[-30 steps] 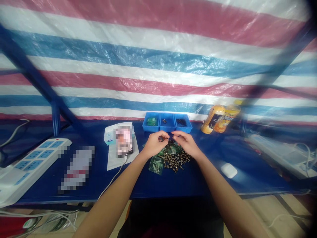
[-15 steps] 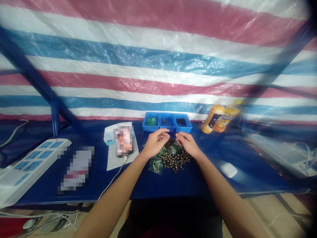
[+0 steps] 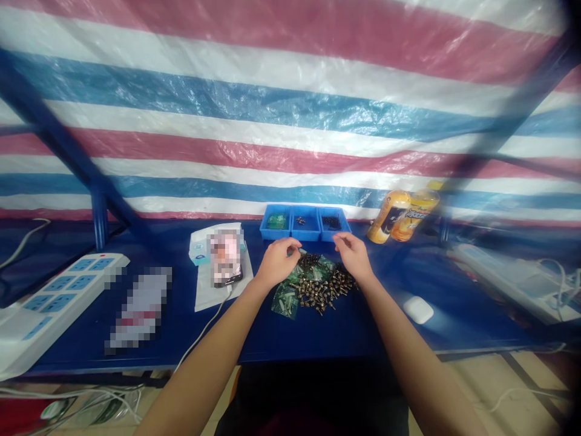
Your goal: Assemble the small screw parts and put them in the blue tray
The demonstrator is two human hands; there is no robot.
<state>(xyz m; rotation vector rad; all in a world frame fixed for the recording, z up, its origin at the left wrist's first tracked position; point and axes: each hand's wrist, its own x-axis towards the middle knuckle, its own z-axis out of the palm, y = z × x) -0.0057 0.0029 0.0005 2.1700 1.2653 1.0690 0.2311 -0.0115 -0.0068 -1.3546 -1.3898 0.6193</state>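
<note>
My left hand (image 3: 279, 261) is over the left side of a pile of small parts, its fingers curled in towards the thumb. If anything is between those fingertips, it is too small to make out. In front of the right-hand blue bin (image 3: 336, 235) is my right hand (image 3: 354, 254), thumb and fingertips pinched together; what they hold, if anything, does not show. Between and below the hands lie many small brass-coloured metal fittings (image 3: 321, 292). Beside them is a clear bag of small pale pieces (image 3: 285, 301), with more greenish plastic bags partly under the pile.
Three joined blue bins (image 3: 303, 233) at the back hold small parts. Two yellow-labelled bottles (image 3: 389, 217) stand right of them. A white rounded case (image 3: 418, 310) lies at right. Leftward are a phone (image 3: 227, 257) on a charging cable and a white power strip (image 3: 68, 303).
My hands have moved apart. The right one has shifted right, towards the front of the right bin; the left one has drawn slightly left and down.
</note>
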